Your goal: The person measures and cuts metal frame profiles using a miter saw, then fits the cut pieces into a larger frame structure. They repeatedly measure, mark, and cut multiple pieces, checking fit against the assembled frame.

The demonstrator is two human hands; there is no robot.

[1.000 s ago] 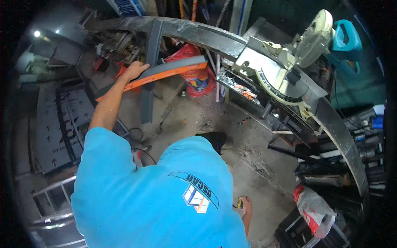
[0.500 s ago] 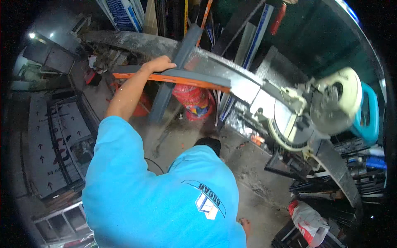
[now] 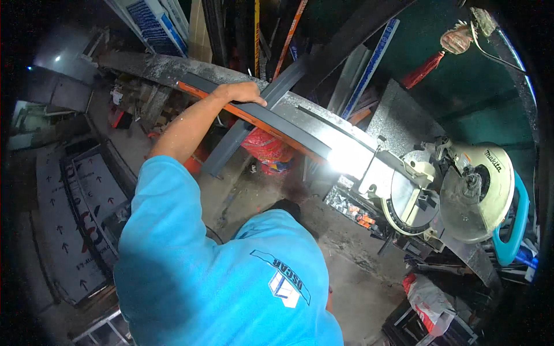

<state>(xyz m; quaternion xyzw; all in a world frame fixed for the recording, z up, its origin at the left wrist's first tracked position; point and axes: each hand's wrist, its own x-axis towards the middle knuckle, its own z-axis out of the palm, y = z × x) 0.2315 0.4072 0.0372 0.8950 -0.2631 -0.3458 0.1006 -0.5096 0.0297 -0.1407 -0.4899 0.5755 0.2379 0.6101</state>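
Note:
My left hand (image 3: 239, 93) is closed over a long dark grey profile with an orange side (image 3: 288, 128), the fingers wrapped over its far edge. This bar lies along the narrow metal bench (image 3: 323, 121). A second dark grey profile (image 3: 228, 147) crosses it at an angle under my hand, its near end sticking out past the bench. To the right stands a miter saw (image 3: 482, 190) with a cream blade guard, a turquoise handle and a round base, its head raised. Only a sliver of skin shows beside my shirt on the right; my right hand itself cannot be made out.
Several long bars and profiles (image 3: 369, 69) lean behind the bench. A red bag (image 3: 268, 150) stands underneath it. Wrapped panels (image 3: 81, 202) lie at the left. A white and red sack (image 3: 430, 303) sits at the lower right, near stacked dark profiles.
My left hand and the orange-sided profile have shifted right, and the bar now lies more in line with the bench. The view has turned slightly. Skin at my right side has mostly slipped from sight.

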